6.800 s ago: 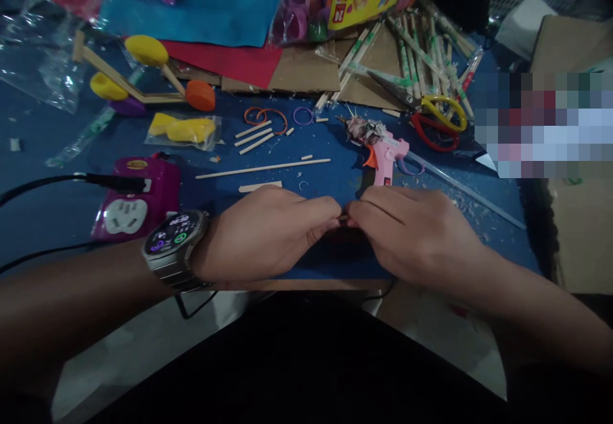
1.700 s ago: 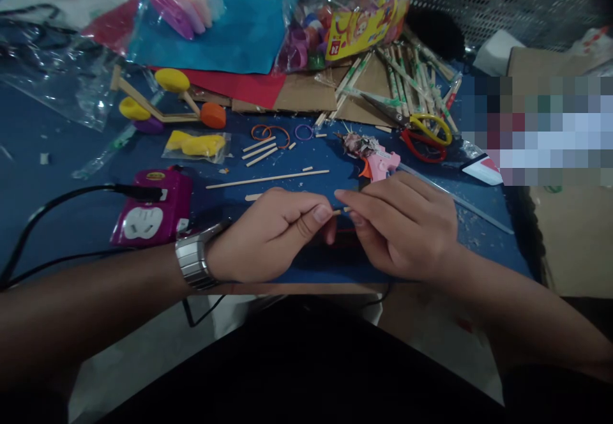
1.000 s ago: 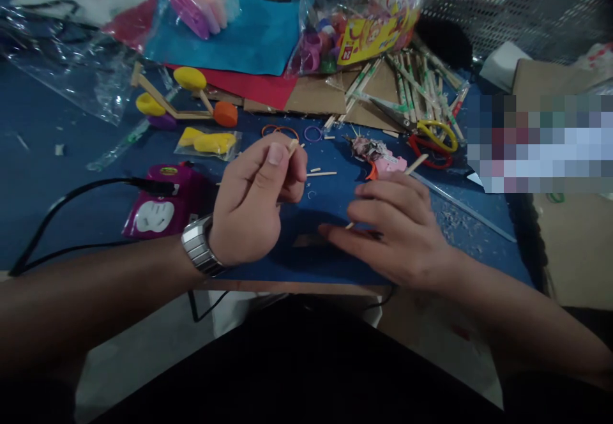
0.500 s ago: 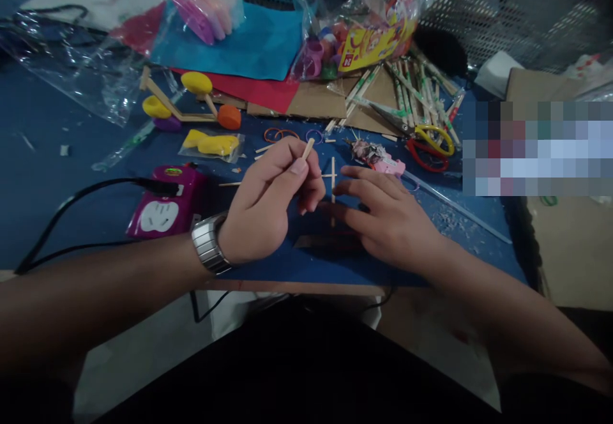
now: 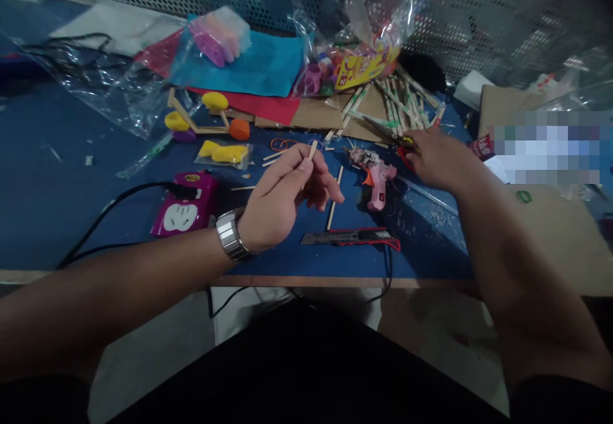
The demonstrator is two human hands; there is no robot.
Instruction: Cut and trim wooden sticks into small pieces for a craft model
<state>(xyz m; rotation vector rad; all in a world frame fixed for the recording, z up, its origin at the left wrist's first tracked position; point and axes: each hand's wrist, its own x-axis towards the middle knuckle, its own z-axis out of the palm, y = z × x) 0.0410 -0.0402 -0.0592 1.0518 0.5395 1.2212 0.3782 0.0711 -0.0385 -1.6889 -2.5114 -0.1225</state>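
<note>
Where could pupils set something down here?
At left, the blue table is bare but for scraps between plastic bag, black cable and front edge. A narrower strip, crossed by a cord, separates utility knife from edge. Crowded: the back (blue sheet, cardboard, sticks), and around the right hand at the scissors.

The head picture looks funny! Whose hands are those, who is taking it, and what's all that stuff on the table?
No robot here: they are one person's two bare hands. A camera worn on that person's head looks forward and down, so you see nearly what they see. The left hand, with a silver watch strap at its wrist, pinches a small wooden stick. The right hand is at the handles of the scissors; I can't tell if it grips them. On the blue table lie a pink glue gun, a cutter knife, a purple power socket and more sticks and craft bits.
</note>
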